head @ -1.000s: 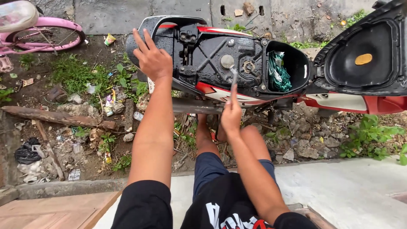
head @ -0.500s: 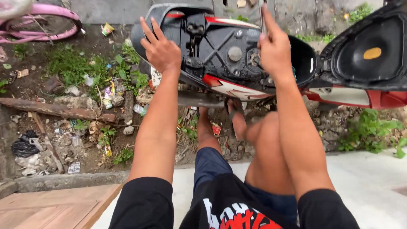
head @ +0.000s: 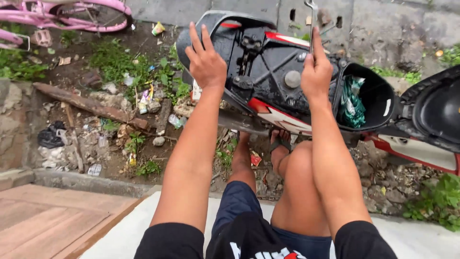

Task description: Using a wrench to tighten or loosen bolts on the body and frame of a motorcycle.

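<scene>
A scooter stands in front of me with its seat flipped open to the right, showing the black under-seat frame and a storage tub that holds a green bag. My left hand rests on the rear of the scooter body, fingers spread and holding nothing. My right hand is raised over the frame and grips a metal wrench, which points upward. My bare knees and a sandalled foot show below.
A pink bicycle lies at the top left. Litter, weeds, stones and a wooden plank cover the dirt on the left. A concrete wall runs behind the scooter. I sit on a pale slab beside wooden boards.
My right hand rose from low beside the scooter up over the frame, carrying the wrench with it. The left hand stayed on the scooter's rear.
</scene>
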